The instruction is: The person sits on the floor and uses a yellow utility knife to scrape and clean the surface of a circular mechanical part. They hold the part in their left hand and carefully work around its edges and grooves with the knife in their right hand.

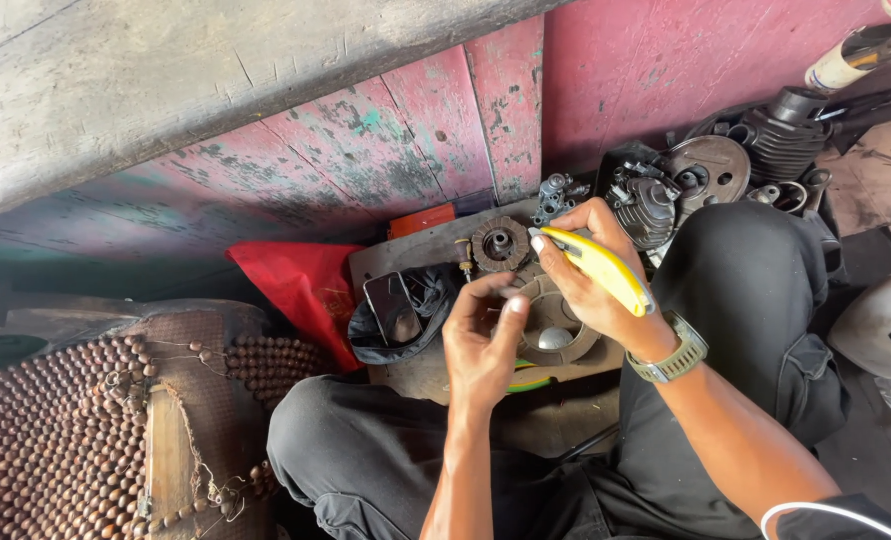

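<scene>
1. The right hand (pixel 591 265) is clenched around a yellow-handled tool (pixel 601 268), its tip pointing away from the wrist toward the left hand.
2. The left hand (pixel 481 340) pinches something small between thumb and fingers; what it is cannot be told.
3. Directly beneath both hands lies a round grey metal engine part (pixel 556 335) on a wooden board (pixel 416 250).
4. Just beyond the fingertips sits a rusty toothed gear (pixel 499 243).
5. Left of the left hand, a phone (pixel 394 306) rests on dark cloth (pixel 436 290).
</scene>
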